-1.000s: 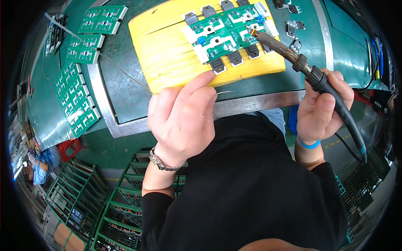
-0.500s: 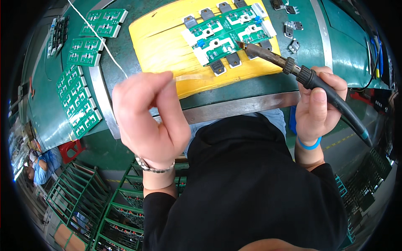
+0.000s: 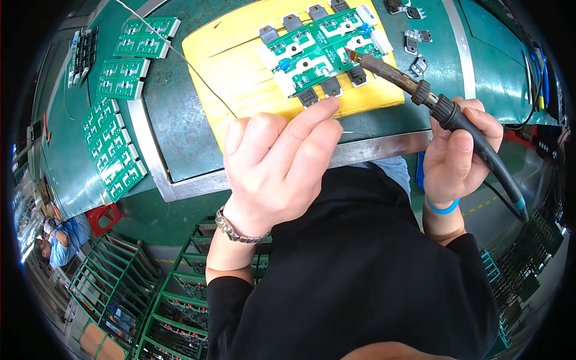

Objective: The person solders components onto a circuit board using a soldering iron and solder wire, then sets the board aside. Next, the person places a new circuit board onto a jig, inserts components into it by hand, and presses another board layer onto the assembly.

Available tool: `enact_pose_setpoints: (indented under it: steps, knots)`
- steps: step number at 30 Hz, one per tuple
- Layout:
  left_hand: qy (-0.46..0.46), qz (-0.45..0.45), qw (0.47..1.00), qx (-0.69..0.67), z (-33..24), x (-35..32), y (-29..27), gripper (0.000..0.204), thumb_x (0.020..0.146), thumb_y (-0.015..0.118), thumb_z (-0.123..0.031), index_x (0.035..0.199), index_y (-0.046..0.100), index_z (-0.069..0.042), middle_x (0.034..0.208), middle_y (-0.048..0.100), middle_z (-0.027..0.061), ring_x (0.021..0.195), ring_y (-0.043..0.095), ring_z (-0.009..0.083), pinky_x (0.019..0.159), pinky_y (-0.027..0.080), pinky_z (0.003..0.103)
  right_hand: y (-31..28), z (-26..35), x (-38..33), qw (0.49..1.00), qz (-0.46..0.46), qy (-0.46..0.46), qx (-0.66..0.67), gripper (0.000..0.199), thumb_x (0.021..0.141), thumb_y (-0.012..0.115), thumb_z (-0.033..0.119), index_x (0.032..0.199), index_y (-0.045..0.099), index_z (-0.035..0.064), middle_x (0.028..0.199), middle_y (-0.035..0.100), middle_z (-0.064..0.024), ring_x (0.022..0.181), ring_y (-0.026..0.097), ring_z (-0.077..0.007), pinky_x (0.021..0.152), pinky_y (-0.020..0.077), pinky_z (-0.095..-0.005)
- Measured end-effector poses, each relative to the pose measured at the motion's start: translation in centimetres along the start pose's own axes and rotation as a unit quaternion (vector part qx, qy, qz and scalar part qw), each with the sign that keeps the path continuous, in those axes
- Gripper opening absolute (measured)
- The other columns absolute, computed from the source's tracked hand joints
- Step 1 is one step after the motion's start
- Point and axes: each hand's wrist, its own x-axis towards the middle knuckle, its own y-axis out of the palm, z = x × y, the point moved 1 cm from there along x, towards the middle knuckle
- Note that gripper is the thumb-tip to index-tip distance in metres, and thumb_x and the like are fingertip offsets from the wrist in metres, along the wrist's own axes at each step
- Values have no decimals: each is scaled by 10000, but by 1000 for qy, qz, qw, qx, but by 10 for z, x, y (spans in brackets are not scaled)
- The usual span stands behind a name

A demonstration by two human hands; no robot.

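My right hand (image 3: 461, 159) grips the black handle of a soldering iron (image 3: 445, 110). Its tip hovers over or touches the green circuit board (image 3: 327, 55); I cannot tell which. That board lies on a yellow block (image 3: 222, 66), with several flat black power transistors (image 3: 331, 87) sticking out along both long edges. In front of the block, my left hand (image 3: 273, 168) is closed around a thin solder wire (image 3: 207, 84), whose short end shows past the fingers. The left index finger points at a near-edge transistor, its tip at or just short of it.
More green boards (image 3: 123, 78) lie at the left of the green bench, beside a metal strip (image 3: 147, 141). Loose transistors (image 3: 419, 66) are scattered right of the block. A metal rail (image 3: 384, 147) edges the bench; green racks (image 3: 174, 312) stand below, left. A person (image 3: 60, 240) sits far left.
My left hand has moved right, closer to the block's near edge, drawing the wire along. The iron's tip has shifted slightly up and right over the board. The board has slid slightly left.
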Motion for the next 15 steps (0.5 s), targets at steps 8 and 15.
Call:
enact_pose_setpoints:
  steps: [8,15]
  knots:
    - [22,-41,998,45,5,-3,17,161,745,651,-114,904,670,-114,1093,739,-19,678,504,130,621,345,293,-2,0,-1,1000,-6,6,4,299,994,583,172,1230,509,4,984,502,-123,781,434,-127,667,390,-269]
    - [43,-50,997,32,5,-3,8,232,705,686,-117,934,720,-112,1052,725,-9,688,508,135,644,384,297,-4,-7,-1,1000,-20,-23,-1,313,967,603,141,1212,484,-13,984,577,-143,720,502,-102,609,407,-228]
